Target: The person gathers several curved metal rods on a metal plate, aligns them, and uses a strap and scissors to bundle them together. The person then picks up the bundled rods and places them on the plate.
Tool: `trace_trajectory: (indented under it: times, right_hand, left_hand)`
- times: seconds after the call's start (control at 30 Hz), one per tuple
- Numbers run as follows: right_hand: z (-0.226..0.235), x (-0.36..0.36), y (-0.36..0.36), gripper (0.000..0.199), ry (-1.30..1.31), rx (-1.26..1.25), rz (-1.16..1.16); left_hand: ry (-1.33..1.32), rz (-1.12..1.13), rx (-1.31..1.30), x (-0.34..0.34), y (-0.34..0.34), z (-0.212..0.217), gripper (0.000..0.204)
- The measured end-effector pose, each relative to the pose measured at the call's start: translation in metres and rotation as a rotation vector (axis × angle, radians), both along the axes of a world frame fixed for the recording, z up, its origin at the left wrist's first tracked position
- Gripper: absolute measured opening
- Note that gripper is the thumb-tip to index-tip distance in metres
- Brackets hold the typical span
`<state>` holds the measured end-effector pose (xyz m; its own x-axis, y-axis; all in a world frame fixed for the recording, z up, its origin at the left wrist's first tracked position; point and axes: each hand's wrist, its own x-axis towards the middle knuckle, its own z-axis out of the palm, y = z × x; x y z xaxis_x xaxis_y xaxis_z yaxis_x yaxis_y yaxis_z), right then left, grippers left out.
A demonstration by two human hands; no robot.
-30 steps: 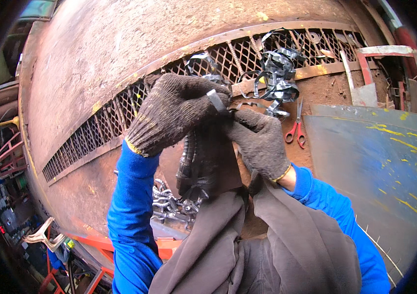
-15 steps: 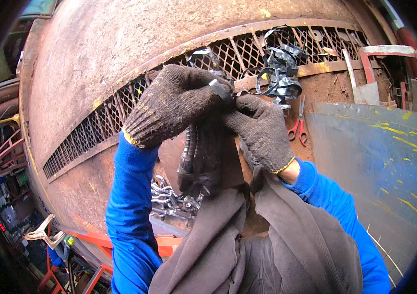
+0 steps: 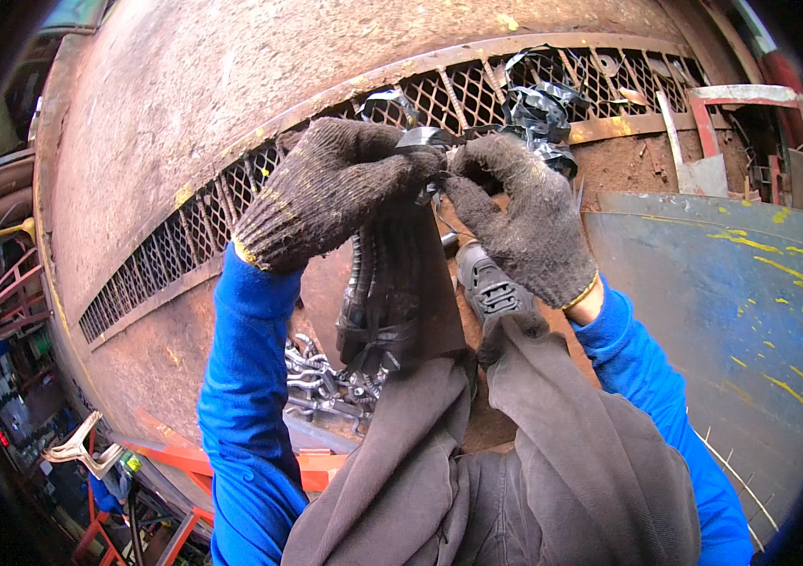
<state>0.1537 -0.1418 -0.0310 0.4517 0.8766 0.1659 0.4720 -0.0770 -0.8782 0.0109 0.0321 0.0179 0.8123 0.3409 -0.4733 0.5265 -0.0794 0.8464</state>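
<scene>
My left hand (image 3: pixel 331 193), in a dark knit glove, is closed in a pinch on a shiny black plastic strip (image 3: pixel 425 139). Close beside it, my right hand (image 3: pixel 529 222), gloved alike, pinches the strip's other side, fingertips nearly meeting the left ones. Below the hands stands a bundle of dark, ribbed, rod-like pieces (image 3: pixel 378 292), bound near its lower end. Its upper end is partly hidden by my left glove. A tangle of similar black strips (image 3: pixel 541 118) lies just beyond my right hand.
A rusty metal grate (image 3: pixel 184 236) crosses the rusty plate (image 3: pixel 165 113) ahead. Small curved metal pieces (image 3: pixel 321 382) lie in a heap left of my legs. My shoe (image 3: pixel 500 292) shows below my right hand. To the right lies a blue-grey metal sheet (image 3: pixel 712 302), near a red frame (image 3: pixel 708 127).
My right hand has shifted right and turned, baring my shoe and covering most of the red-handled scissors. More of the strip shows between the hands. My left hand has barely moved.
</scene>
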Motion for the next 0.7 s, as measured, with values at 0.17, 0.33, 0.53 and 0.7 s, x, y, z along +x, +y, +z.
trace_trajectory:
  times: [0.17, 0.33, 0.53, 0.7]
  right_hand:
    - [0.018, 0.004, -0.005, 0.024, 0.462, -0.245, 0.089]
    - [-0.003, 0.006, -0.007, 0.024, 0.17, -0.111, 0.091]
    - [-0.005, 0.007, -0.004, 0.023, 0.594, -0.2, 0.064]
    - [-0.006, 0.002, -0.002, 0.02, 0.697, -0.189, 0.085]
  left_hand:
    - [-0.132, -0.021, 0.017, -0.005, 0.0, -0.004, 0.031]
    - [-0.17, -0.01, 0.01, -0.007, 0.001, -0.011, 0.031]
    - [-0.136, -0.022, -0.026, -0.003, -0.001, -0.001, 0.032]
    - [-0.168, -0.004, -0.089, -0.007, 0.001, -0.005, 0.032]
